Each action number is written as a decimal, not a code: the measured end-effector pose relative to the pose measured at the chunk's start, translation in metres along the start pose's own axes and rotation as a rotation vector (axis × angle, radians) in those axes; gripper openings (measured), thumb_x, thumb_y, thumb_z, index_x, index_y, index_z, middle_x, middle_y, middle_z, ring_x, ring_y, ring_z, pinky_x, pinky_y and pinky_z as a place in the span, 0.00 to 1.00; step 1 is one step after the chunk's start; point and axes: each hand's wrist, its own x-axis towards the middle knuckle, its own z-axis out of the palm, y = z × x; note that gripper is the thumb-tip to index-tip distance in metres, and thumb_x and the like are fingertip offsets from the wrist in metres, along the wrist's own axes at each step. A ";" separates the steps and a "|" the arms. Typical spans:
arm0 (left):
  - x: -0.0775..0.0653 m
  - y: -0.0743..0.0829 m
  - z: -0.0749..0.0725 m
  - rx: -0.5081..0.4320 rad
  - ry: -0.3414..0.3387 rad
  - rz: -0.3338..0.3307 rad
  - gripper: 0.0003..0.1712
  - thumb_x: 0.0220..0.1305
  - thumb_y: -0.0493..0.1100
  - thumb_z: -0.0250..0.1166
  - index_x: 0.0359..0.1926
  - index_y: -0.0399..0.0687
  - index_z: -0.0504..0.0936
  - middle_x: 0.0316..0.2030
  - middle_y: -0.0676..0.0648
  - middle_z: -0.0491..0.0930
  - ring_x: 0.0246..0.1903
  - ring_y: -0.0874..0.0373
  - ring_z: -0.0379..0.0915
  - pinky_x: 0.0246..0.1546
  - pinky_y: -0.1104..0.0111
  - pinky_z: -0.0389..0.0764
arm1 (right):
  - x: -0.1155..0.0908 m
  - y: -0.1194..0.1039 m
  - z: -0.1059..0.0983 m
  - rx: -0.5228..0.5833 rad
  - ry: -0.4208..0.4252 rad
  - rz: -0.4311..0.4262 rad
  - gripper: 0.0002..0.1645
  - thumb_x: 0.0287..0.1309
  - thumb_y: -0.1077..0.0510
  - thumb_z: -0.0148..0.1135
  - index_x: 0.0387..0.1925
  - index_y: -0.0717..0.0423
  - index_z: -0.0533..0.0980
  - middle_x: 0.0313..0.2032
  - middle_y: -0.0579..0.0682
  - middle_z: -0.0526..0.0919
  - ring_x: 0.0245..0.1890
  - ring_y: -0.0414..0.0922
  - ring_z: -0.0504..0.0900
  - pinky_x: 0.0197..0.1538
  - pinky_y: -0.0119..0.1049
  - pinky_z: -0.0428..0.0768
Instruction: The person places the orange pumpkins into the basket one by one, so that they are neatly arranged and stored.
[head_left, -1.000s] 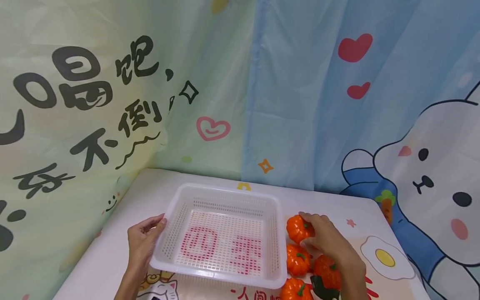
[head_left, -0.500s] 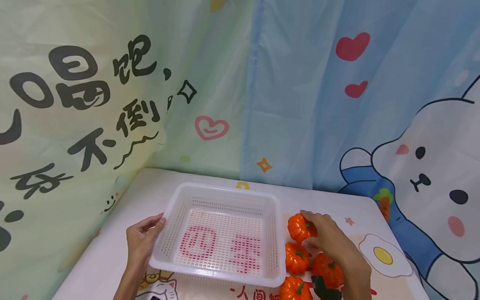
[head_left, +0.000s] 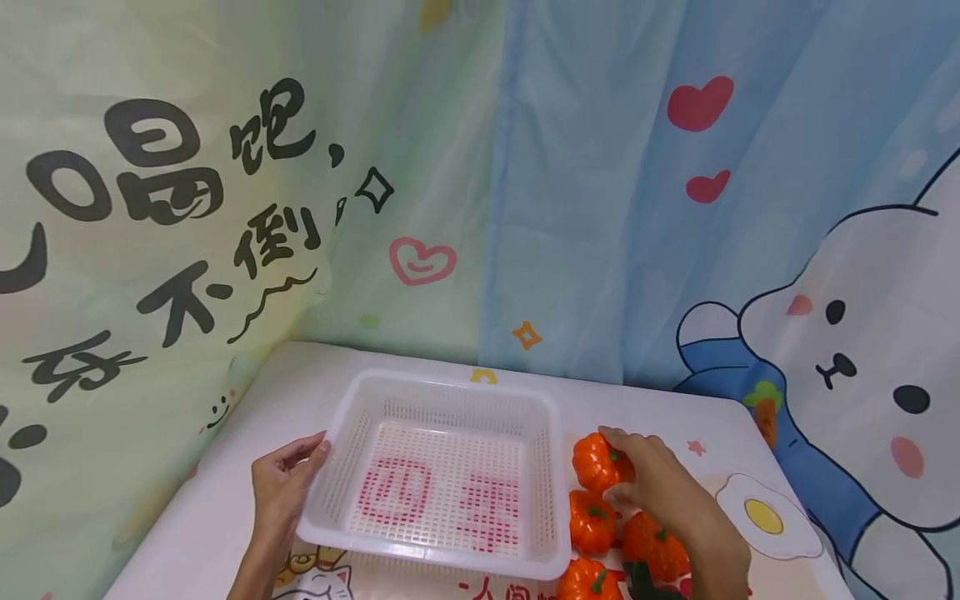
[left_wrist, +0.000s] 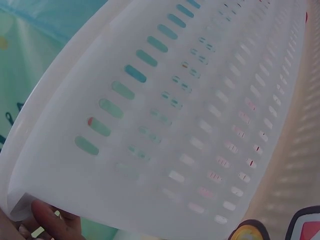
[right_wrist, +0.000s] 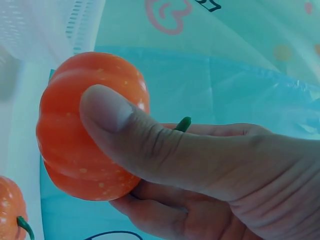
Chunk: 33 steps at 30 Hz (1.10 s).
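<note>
A white plastic mesh basket (head_left: 442,549) takes up the middle of the table in the head view. At its left rim my left hand (head_left: 281,487) grips the edge with thumb and fingers; the left wrist view shows the slotted side wall (left_wrist: 150,115) close up. To the right of the basket, my right hand (head_left: 660,479) holds a small orange toy pumpkin (head_left: 596,460). Seen from the right wrist, the thumb (right_wrist: 107,107) presses on the pumpkin's side (right_wrist: 70,130), fingers lie behind it, and its green stem (right_wrist: 184,124) points toward the palm.
More orange pumpkins sit right of the basket: one (head_left: 591,523) beside its rim, one (head_left: 651,546) under my right forearm, one (head_left: 588,582) at the bottom edge. A dark green object (head_left: 643,582) lies near them. Printed curtains (head_left: 562,208) hang behind the table.
</note>
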 end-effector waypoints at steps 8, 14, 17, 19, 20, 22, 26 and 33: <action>-0.002 -0.002 0.000 0.040 0.006 0.007 0.20 0.76 0.42 0.71 0.62 0.36 0.87 0.53 0.38 0.90 0.35 0.60 0.89 0.38 0.70 0.91 | -0.009 -0.004 0.001 -0.023 0.002 -0.008 0.54 0.56 0.57 0.84 0.81 0.56 0.69 0.72 0.64 0.78 0.69 0.66 0.76 0.63 0.67 0.84; -0.001 -0.002 0.001 0.039 0.008 0.005 0.20 0.76 0.44 0.71 0.61 0.37 0.88 0.54 0.37 0.89 0.36 0.56 0.89 0.38 0.68 0.92 | -0.011 -0.009 0.000 -0.027 -0.019 -0.004 0.53 0.58 0.57 0.83 0.82 0.57 0.67 0.72 0.66 0.78 0.70 0.67 0.75 0.65 0.69 0.83; -0.001 -0.002 0.000 0.030 -0.003 0.004 0.20 0.77 0.44 0.71 0.62 0.36 0.88 0.53 0.39 0.90 0.35 0.59 0.88 0.38 0.70 0.91 | -0.012 -0.012 -0.001 -0.033 -0.020 -0.016 0.53 0.59 0.57 0.82 0.82 0.57 0.67 0.72 0.65 0.77 0.71 0.68 0.74 0.65 0.69 0.82; -0.001 -0.002 0.000 0.024 -0.005 0.005 0.20 0.77 0.43 0.70 0.62 0.36 0.87 0.52 0.40 0.90 0.35 0.59 0.88 0.38 0.70 0.91 | -0.013 -0.013 -0.002 -0.034 -0.015 -0.035 0.53 0.58 0.58 0.82 0.82 0.58 0.67 0.72 0.65 0.77 0.71 0.68 0.74 0.66 0.69 0.82; -0.001 -0.002 0.000 0.021 -0.005 0.002 0.20 0.77 0.43 0.70 0.62 0.36 0.87 0.52 0.40 0.90 0.36 0.59 0.88 0.38 0.70 0.91 | -0.014 -0.015 -0.002 -0.034 -0.011 -0.041 0.53 0.58 0.58 0.82 0.82 0.58 0.67 0.73 0.65 0.77 0.71 0.68 0.74 0.66 0.69 0.82; -0.001 -0.002 0.001 0.021 -0.005 -0.002 0.20 0.77 0.43 0.70 0.63 0.36 0.87 0.53 0.40 0.90 0.36 0.60 0.88 0.39 0.70 0.91 | -0.016 -0.016 -0.002 -0.037 -0.006 -0.043 0.54 0.58 0.58 0.82 0.82 0.57 0.66 0.74 0.65 0.77 0.71 0.69 0.74 0.67 0.70 0.81; -0.001 -0.001 0.000 0.020 -0.002 0.001 0.20 0.77 0.43 0.70 0.62 0.36 0.87 0.53 0.39 0.90 0.35 0.61 0.89 0.39 0.70 0.91 | -0.020 -0.021 -0.002 -0.050 0.004 -0.048 0.55 0.58 0.56 0.82 0.83 0.55 0.66 0.75 0.64 0.76 0.72 0.68 0.74 0.67 0.70 0.81; -0.002 -0.001 0.000 -0.015 -0.005 0.022 0.20 0.77 0.43 0.70 0.63 0.36 0.87 0.49 0.45 0.91 0.36 0.63 0.89 0.38 0.71 0.91 | -0.024 -0.025 -0.001 -0.013 -0.011 -0.014 0.56 0.57 0.57 0.83 0.83 0.51 0.66 0.75 0.62 0.75 0.72 0.68 0.73 0.63 0.67 0.85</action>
